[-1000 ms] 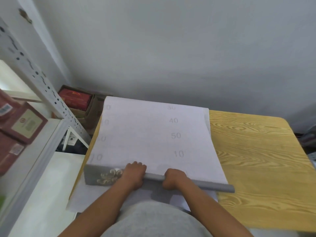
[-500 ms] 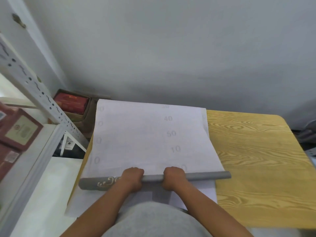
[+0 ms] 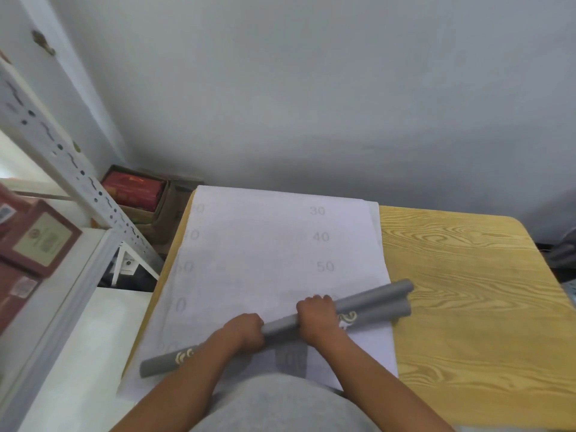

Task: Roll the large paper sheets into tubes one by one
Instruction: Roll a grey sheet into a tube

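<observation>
The grey rolled paper tube with a cream scroll ornament (image 3: 280, 327), which lay level across the near edge of the sheets half a second ago, is now tilted: its right end has been swung up toward two o'clock and its left end dropped toward eight o'clock. At the right end two round grey ends are seen side by side, so either a second tube is lying there or the roll has slipped out of line; which it is cannot be told. The left hand (image 3: 244, 333) is curled round the tube near its middle, and the right hand (image 3: 318, 318) is curled round it just to the right.

Beneath, the stack of large white paper sheets printed with faint numbers (image 3: 268, 254) is left flat on the light wood-grain counter (image 3: 473, 300). By this it is judged that one roll is finished and is being lifted away, with more sheets left to roll.

At ten o'clock, off the counter, an open brown cardboard box (image 3: 170, 210) is seen, in which a red printed carton (image 3: 134, 188) is held.
</observation>
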